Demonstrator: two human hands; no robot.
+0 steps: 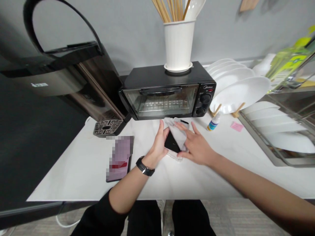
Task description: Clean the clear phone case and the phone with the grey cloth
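My left hand (159, 141) grips the left edge of a flat black smartphone (171, 143), its thumb pointing up along the side. Over the upper right of the phone lies a thin white cloth (179, 137), partly hidden by my fingers. My right hand (197, 144) holds this cloth against the phone, with its fingers somewhat spread. Just below the phone, a clear plastic piece (175, 155) shows at the counter. Behind my right fingers, a pale flat object with a dark strip (184, 121) is mostly covered.
A black toaster oven (159, 77) stands behind my hands, carrying a white cup (179, 42) of chopsticks. To the left are a tablet (120, 159) and a drink machine (98, 98). A small bottle (213, 123), pink note (236, 126), plates (241, 91) and dish rack (270, 154) are right.
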